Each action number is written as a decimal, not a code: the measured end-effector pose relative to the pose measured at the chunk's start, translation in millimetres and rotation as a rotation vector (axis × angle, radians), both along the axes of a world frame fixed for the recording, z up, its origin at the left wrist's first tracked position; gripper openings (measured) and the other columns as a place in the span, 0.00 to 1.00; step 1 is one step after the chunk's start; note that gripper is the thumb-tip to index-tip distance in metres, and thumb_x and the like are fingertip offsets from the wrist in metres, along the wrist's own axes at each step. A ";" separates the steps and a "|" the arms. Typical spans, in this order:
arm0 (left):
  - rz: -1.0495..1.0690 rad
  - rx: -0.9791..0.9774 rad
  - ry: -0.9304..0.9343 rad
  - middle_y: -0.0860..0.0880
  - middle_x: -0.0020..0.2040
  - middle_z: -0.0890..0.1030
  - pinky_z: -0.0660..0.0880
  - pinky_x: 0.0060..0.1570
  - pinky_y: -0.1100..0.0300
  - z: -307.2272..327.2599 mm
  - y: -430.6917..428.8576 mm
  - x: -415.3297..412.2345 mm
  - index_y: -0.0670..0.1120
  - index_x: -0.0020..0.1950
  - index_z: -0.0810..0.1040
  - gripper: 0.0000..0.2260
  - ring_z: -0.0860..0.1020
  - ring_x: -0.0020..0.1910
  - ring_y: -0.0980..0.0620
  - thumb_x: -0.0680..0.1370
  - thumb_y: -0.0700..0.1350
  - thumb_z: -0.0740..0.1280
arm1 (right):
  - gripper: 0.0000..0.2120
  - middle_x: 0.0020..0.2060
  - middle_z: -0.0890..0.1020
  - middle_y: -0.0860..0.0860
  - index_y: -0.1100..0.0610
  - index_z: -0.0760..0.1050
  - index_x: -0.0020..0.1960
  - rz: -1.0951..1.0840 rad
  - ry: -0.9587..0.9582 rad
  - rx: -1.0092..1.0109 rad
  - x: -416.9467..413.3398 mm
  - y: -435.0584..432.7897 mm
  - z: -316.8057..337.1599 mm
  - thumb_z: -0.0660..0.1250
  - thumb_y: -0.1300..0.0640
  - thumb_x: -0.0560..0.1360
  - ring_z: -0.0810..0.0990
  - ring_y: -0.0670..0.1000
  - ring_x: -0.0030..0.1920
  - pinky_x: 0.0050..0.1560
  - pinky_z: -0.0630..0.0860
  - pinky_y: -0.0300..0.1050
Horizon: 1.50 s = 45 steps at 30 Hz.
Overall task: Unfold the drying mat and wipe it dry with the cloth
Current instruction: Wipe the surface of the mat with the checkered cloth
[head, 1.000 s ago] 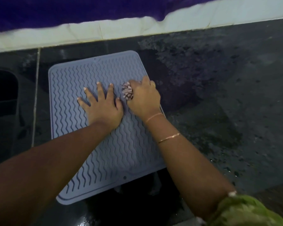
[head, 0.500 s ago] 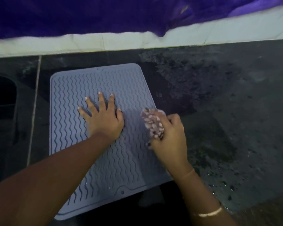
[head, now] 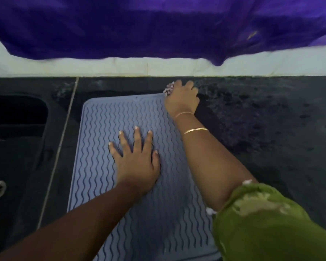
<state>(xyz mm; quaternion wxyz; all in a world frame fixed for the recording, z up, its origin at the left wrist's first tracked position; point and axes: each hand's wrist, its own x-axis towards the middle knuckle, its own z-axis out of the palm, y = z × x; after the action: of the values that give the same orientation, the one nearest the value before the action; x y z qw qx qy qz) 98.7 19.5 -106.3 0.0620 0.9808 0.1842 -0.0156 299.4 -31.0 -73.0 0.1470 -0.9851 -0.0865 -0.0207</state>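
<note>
Centre frame: grey-blue wavy-ribbed silicone drying mat [head: 102,140] flat on dark counter [head: 271,129].
Left hand [head: 136,162] spread, pressing mat; right hand [head: 183,99] clutching patterned cloth wad [head: 168,90] at upper-right corner.

VIEWS: one, head-worn wide-angle | POSITION: above near edge of dark tabletop [head: 271,129] | FACING: forward and steeply down, toward far edge and white wall strip [head: 120,68] | RANGE: close, both forearms enter from bottom of frame | COVERAGE: sink [head: 17,117] at left edge, purple fabric [head: 158,25] across top | OVERLAP: none, single view
</note>
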 end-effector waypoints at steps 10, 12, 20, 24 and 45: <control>0.010 -0.009 -0.003 0.48 0.79 0.45 0.35 0.69 0.36 2.3 -0.6 -0.8 0.54 0.77 0.43 0.29 0.41 0.76 0.37 0.76 0.59 0.37 | 0.23 0.55 0.71 0.60 0.56 0.69 0.62 0.081 -0.057 0.001 -104.7 -70.3 -6.0 0.67 0.50 0.69 0.71 0.62 0.53 0.37 0.74 0.51; 0.007 -0.008 -0.005 0.47 0.79 0.46 0.35 0.69 0.36 2.3 -0.2 -1.0 0.54 0.77 0.44 0.29 0.41 0.76 0.37 0.76 0.60 0.38 | 0.23 0.56 0.71 0.61 0.57 0.68 0.62 0.048 -0.067 0.005 -80.1 -62.1 -5.6 0.66 0.51 0.70 0.71 0.63 0.54 0.36 0.70 0.48; 0.021 -0.013 -0.011 0.48 0.79 0.44 0.32 0.68 0.37 2.2 -0.2 0.8 0.55 0.77 0.43 0.28 0.39 0.76 0.39 0.77 0.60 0.40 | 0.22 0.61 0.68 0.62 0.57 0.66 0.63 0.050 -0.005 -0.016 10.4 -22.2 -0.8 0.65 0.52 0.72 0.69 0.64 0.59 0.47 0.74 0.55; 0.021 -0.028 -0.021 0.48 0.79 0.45 0.33 0.68 0.37 3.1 -1.4 0.6 0.55 0.77 0.43 0.27 0.39 0.76 0.39 0.78 0.59 0.41 | 0.20 0.58 0.70 0.62 0.55 0.68 0.62 0.129 -0.066 -0.005 -54.6 -55.7 -0.3 0.64 0.54 0.71 0.70 0.64 0.55 0.41 0.72 0.51; 0.034 -0.029 -0.002 0.48 0.79 0.45 0.37 0.70 0.34 -0.2 -0.1 4.5 0.55 0.77 0.45 0.27 0.40 0.76 0.37 0.79 0.58 0.43 | 0.21 0.61 0.67 0.61 0.55 0.67 0.64 0.118 0.000 0.012 -35.2 -38.2 4.4 0.63 0.52 0.73 0.68 0.65 0.59 0.47 0.74 0.55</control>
<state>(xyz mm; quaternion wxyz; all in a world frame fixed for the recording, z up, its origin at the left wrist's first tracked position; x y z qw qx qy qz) 103.3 19.5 -106.6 0.0765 0.9766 0.2003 -0.0161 264.1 -69.2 -68.6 0.1539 -0.9774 -0.1443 -0.0123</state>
